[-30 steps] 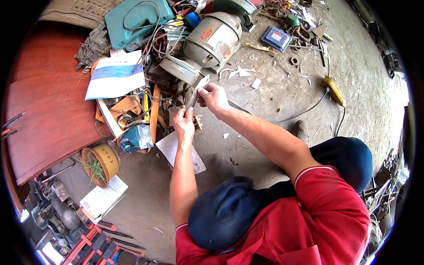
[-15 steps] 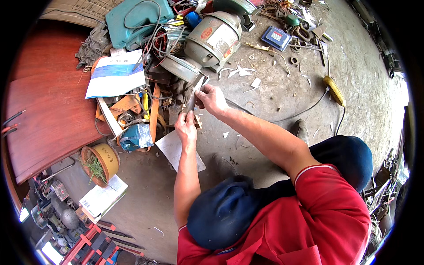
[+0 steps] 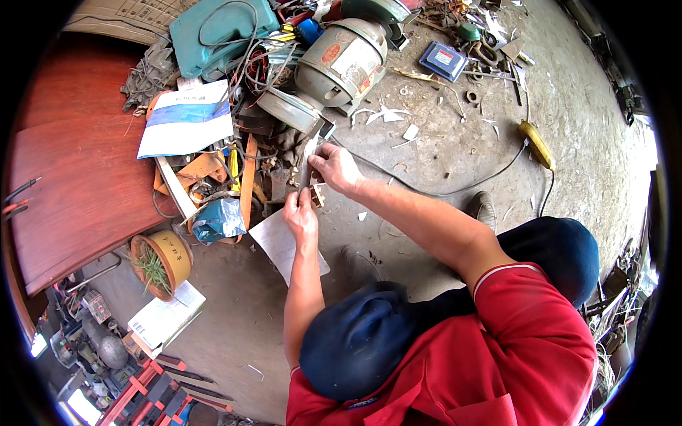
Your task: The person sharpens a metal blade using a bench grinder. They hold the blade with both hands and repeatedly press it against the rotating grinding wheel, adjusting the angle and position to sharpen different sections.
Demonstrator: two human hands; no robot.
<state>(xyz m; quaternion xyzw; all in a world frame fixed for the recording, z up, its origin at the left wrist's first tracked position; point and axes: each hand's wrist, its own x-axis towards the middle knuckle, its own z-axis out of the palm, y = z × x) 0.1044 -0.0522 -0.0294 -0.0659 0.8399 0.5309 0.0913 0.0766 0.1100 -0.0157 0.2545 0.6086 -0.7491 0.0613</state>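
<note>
My left hand (image 3: 302, 215) pinches the near end of a narrow flat metal strip (image 3: 306, 170), perhaps a blade. Farther up, my right hand (image 3: 336, 169) is closed on the same strip, fingers across its right side. The strip's far end points at the lower guard of a grey-green bench grinder (image 3: 337, 67), close to the small metal rest (image 3: 325, 130) there. Whether it touches the wheel, I cannot tell. Below my left hand a pale sheet (image 3: 288, 245) lies on the floor.
Left of my hands sits a heap with a blue plastic bag (image 3: 219, 220), orange pieces and a teal case (image 3: 224, 35). A reddish wooden table (image 3: 78, 184) stands beyond a potted plant (image 3: 170, 263). A black cable runs right to a yellow power-tool-like body (image 3: 538, 145).
Both hands have shifted slightly toward me with the strip, the right one also a little left. The strip now stands more upright in the picture, and the grinder's small rest shows more.
</note>
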